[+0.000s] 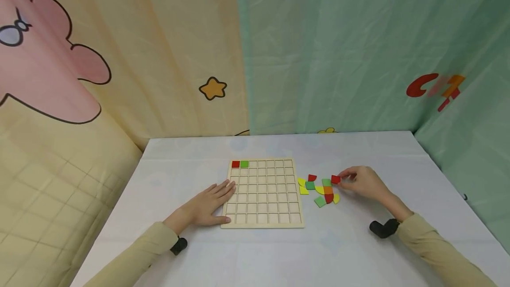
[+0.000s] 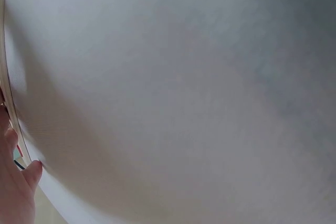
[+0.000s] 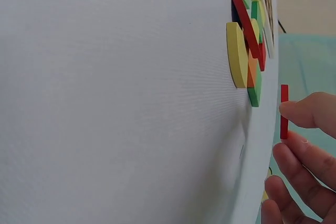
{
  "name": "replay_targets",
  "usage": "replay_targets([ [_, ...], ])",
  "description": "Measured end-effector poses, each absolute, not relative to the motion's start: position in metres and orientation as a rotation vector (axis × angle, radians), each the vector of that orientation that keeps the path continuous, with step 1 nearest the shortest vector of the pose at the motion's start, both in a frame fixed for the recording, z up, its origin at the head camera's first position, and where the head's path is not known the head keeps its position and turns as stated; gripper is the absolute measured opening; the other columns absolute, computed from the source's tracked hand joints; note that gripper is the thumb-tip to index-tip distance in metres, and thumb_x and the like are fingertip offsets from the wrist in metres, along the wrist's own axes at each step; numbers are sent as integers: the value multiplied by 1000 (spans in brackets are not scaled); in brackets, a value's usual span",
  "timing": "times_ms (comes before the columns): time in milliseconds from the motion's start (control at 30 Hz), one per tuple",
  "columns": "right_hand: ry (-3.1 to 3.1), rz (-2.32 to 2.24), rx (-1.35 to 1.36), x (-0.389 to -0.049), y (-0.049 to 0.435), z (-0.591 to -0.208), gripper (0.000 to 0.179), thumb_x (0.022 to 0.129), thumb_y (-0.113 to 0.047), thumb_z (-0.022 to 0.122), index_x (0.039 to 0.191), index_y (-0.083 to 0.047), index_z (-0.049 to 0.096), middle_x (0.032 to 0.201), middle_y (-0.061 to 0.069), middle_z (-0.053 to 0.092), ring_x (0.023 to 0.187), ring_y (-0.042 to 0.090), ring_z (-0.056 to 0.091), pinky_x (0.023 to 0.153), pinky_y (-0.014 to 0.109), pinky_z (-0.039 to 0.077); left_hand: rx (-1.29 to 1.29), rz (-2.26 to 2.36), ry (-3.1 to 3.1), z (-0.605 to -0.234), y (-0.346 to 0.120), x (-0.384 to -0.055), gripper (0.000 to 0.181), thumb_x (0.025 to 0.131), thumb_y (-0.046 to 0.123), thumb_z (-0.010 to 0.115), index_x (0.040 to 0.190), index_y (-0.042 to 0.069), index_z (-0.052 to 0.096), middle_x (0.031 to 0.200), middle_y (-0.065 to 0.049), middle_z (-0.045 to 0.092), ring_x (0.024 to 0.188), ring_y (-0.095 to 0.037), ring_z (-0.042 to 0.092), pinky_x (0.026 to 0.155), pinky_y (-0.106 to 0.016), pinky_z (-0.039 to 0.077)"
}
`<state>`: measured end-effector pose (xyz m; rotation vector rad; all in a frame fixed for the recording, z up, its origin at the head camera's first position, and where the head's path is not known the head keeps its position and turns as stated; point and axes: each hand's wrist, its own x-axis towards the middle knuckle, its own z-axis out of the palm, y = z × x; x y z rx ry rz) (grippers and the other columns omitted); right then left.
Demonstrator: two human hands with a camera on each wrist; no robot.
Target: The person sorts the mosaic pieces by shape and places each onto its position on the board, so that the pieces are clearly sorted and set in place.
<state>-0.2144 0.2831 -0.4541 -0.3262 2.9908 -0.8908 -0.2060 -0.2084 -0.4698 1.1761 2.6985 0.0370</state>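
Note:
My right hand (image 1: 364, 182) pinches a red square tile (image 1: 336, 179) between thumb and fingers, at the right side of a loose group of tiles. In the right wrist view the same red tile (image 3: 284, 111) shows edge-on, raised over the table. My left hand (image 1: 211, 203) lies with straight fingers at the left edge of a wooden grid board (image 1: 262, 226), its fingertips on the frame. In the board's top row, a red square (image 1: 236, 164) fills the left corner cell, with a green square (image 1: 244, 164) beside it.
Between board and right hand lie several loose tiles: a green one (image 1: 320, 201), an orange square (image 1: 328, 190), a yellow rounded one (image 1: 336, 198) and a red rounded one (image 1: 312, 177) among them. They rest on a white-covered table (image 1: 271, 256). Printed curtains (image 1: 318, 56) hang behind it.

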Motion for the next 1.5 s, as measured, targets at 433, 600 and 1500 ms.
replay_targets([
  [433, 2981, -858, -338, -222, 268, -443, 26, 80, -21, 75, 100, -4, 74, 90, 6, 71, 79, 18, 56, 60, 25, 47, 1175, 23, 2702, -468, -208, -205, 91, 90, 67, 43, 155, 9, 16, 163, -7, 12, 150, -26, 12, 119, -50, 21],
  [600, 2966, -854, -342, -221, 261, -441, 26, 80, -21, 74, 99, -4, 74, 90, 6, 71, 79, 18, 56, 61, 25, 47, 1175, 24, 2703, -468, -207, -204, 91, 90, 68, 42, 155, 9, 16, 163, -7, 12, 150, -26, 12, 119, -50, 21],
  [1500, 2957, -839, -425, -238, 216, -435, 28, 80, -25, 75, 102, -7, 74, 93, 4, 72, 81, 18, 56, 62, 25, 47, 1155, -13, 2691, -466, -206, -203, 91, 91, 67, 42, 155, 8, 14, 163, -7, 11, 151, -26, 10, 119, -50, 19],
])
